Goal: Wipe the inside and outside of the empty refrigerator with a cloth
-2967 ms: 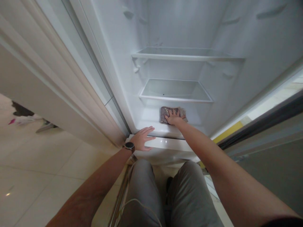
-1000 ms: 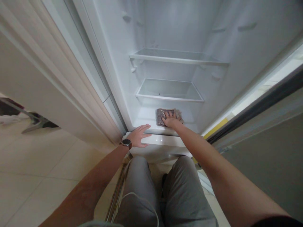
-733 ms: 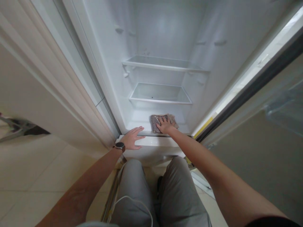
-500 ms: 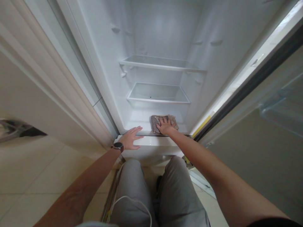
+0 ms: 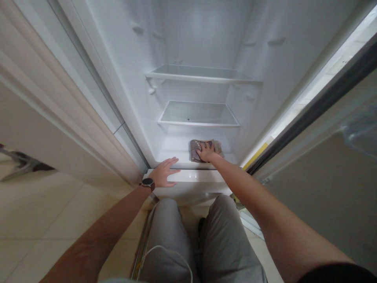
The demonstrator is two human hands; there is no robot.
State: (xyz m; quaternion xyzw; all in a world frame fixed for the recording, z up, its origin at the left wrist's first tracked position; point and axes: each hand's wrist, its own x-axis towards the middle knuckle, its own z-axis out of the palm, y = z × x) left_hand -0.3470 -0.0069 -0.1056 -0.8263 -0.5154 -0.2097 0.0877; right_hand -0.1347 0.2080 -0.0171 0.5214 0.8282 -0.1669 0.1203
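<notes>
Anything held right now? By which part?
Nothing visibly clasped: the right grip lies spread on top of the patterned cloth; the left grip is open at the white ledge.

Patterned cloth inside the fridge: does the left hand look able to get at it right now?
Probably yes: the left hand is open at the white ledge, and nothing visible blocks the way to the left side of the cloth. The right hand, spread on it, covers only part.

below the lower shelf, the white fridge floor bears a patterned brownish cloth, lying folded on it.
</notes>
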